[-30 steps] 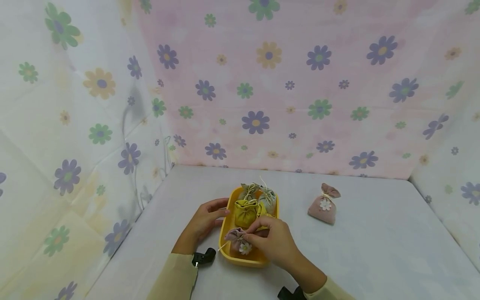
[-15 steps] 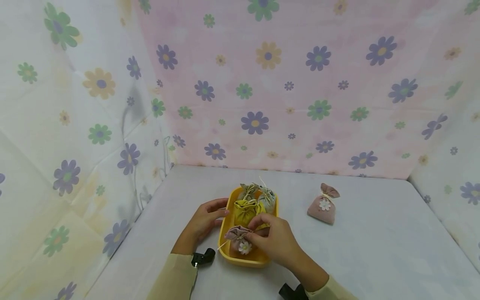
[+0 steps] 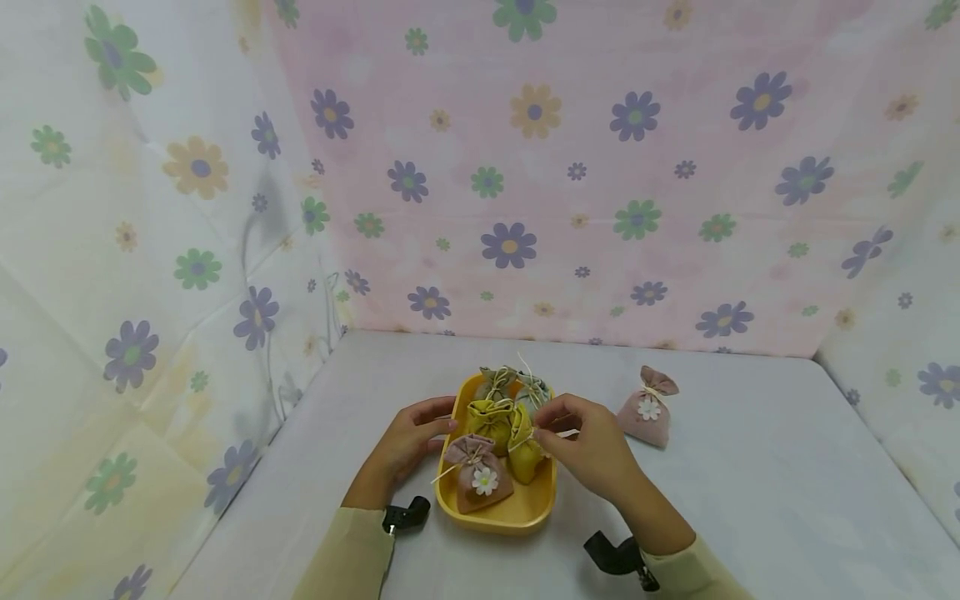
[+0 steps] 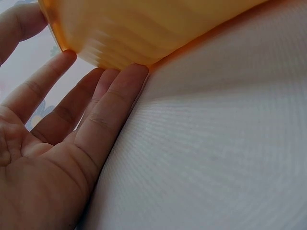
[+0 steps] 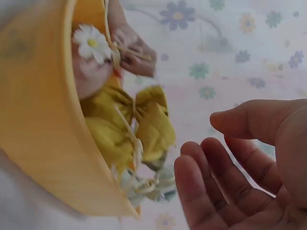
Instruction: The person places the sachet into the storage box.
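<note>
A yellow tray (image 3: 495,523) holds several small drawstring pouches. A pink pouch (image 3: 483,483) with a white flower lies at its near end, beside a yellow pouch (image 3: 525,454) leaning at the right wall. Another yellow pouch (image 3: 489,425) sits behind them. My left hand (image 3: 408,437) touches the tray's left side; the left wrist view shows its extended fingers (image 4: 112,103) against the outer wall. My right hand (image 3: 588,437) is over the tray's right rim, near the yellow pouch. In the right wrist view its thumb and fingers (image 5: 189,179) are apart with nothing between them.
A second pink pouch (image 3: 647,412) with a white flower lies on the white tabletop (image 3: 772,467), right of the tray. Greyish pouches (image 3: 497,383) fill the tray's far end. Flower-printed cloth (image 3: 570,200) hangs behind the table and along both sides.
My right hand has let go of the pink pouch and moved right and away toward the tray's right rim. The pouch now lies flatter in the tray. The left hand stays in place.
</note>
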A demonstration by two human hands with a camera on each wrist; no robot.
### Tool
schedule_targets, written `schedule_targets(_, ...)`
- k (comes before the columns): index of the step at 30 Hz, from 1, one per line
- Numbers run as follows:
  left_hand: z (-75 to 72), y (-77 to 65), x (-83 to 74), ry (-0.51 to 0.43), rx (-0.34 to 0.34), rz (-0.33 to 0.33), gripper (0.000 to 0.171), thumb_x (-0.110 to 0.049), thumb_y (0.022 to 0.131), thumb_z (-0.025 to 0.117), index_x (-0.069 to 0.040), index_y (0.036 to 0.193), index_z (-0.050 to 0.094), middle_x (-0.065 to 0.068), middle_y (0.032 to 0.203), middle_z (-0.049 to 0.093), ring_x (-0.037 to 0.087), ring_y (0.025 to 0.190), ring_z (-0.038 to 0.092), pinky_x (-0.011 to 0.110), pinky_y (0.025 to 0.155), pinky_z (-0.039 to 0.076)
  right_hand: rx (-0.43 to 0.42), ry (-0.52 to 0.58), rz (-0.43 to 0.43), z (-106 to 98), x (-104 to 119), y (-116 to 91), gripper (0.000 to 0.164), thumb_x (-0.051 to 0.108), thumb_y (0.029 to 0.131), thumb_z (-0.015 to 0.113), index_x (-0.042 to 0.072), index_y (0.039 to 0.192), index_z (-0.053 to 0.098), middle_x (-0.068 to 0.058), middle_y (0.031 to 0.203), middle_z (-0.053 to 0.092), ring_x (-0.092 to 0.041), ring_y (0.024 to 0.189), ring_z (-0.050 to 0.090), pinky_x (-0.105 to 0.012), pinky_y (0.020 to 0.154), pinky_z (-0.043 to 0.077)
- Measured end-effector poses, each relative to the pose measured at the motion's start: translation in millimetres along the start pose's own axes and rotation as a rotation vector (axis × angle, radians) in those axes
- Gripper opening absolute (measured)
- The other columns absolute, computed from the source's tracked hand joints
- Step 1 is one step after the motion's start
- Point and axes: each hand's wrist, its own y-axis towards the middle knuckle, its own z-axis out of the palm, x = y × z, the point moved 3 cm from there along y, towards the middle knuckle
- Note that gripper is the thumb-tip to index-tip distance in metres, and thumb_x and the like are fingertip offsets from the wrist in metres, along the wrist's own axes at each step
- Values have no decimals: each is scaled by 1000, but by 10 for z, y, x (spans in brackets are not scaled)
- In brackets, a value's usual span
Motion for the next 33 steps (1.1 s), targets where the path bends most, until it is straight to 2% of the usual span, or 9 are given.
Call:
schedule_targets(6,-2,0,21,-1,1,-5,50,-22,92,79,-18,140,65,5,147,60,23,128,63,38,98,60,-67,-22,10,-215,-77,59,14,12,91,79,13,103,73,-2,102,74,-16,95,72,-28,82,63)
schedule_targets(15,-21,10,35,5,6,-4,55,-29,89,82,-19,139,65,4,147,60,24,129,63,38,98,60,-140,-92,76,-423,-210,121,15,21,93,78,17,106,73,-2,107,74,-21,98,73,-36,81,65)
schedule_targets(22,-1,37,38,-4,17,-12,53,-25,90,81,-19,140,64,4,147,59,23,129,63,37,97,60,-266,-234,60,-696,-439,162,17,24,95,75,14,108,72,-5,109,72,-23,102,70,-42,87,63)
schedule_targets(28,10,73,1,2,19,-9,50,-25,91,80,-21,138,66,2,147,59,23,130,61,37,99,60,-334,-229,148,-940,-591,167,24,29,97,71,13,115,71,-10,119,70,-28,111,65,-44,91,56)
schedule_targets(33,-30,35,23,22,-13,-34,53,-28,87,83,-23,137,66,1,147,59,23,131,61,37,100,59,-363,-229,172,-1055,-684,171,30,27,97,71,8,120,71,-11,127,68,-30,115,62,-41,90,53)
